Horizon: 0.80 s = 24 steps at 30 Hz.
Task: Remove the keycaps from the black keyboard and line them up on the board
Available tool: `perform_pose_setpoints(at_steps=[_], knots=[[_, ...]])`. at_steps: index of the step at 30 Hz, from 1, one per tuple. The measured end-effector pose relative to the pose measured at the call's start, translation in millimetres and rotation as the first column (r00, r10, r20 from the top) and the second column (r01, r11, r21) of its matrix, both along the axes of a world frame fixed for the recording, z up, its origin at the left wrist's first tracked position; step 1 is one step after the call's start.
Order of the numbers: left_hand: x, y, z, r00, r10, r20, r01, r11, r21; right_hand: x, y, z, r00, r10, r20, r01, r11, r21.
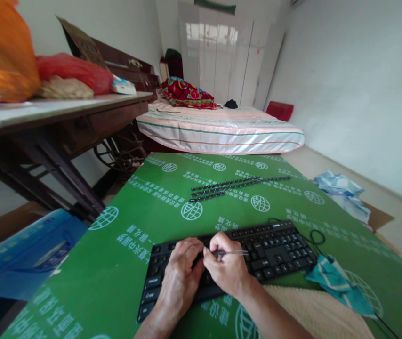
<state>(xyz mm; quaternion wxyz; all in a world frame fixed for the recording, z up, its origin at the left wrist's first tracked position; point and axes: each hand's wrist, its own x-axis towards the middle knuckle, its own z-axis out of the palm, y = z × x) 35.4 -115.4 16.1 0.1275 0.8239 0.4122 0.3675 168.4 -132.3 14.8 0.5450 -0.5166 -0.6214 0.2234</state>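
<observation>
A black keyboard point(277, 254) lies at a slight slant on the green table sheet, with some of its key places bare. My left hand point(183, 263) rests over its left half, fingers curled together near the thumb; what they pinch, if anything, is hidden. Beside it, my right hand point(227, 263) is closed around thin metal tweezers point(240, 253), whose ends stick out to the right. Both sets of fingertips meet above the keys. Further back, small black keycaps point(222, 189) lie lined up in several rows on the sheet.
A teal checked cloth point(340, 285) and a beige cloth point(310, 306) lie at the near right, by the keyboard's cable point(317, 238). Left of the table are a blue plastic box point(28, 254) and a side table point(81, 113) with bags. A bed point(222, 129) stands beyond.
</observation>
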Motion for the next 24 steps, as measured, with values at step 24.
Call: perform_pose_setpoints(at_steps=[24], knots=[[-9,5,2.2,0.928,0.214,0.304,-0.072,0.906,-0.417,20,1,20.7,0.850,0.008,0.527,-0.136,0.969,0.205]])
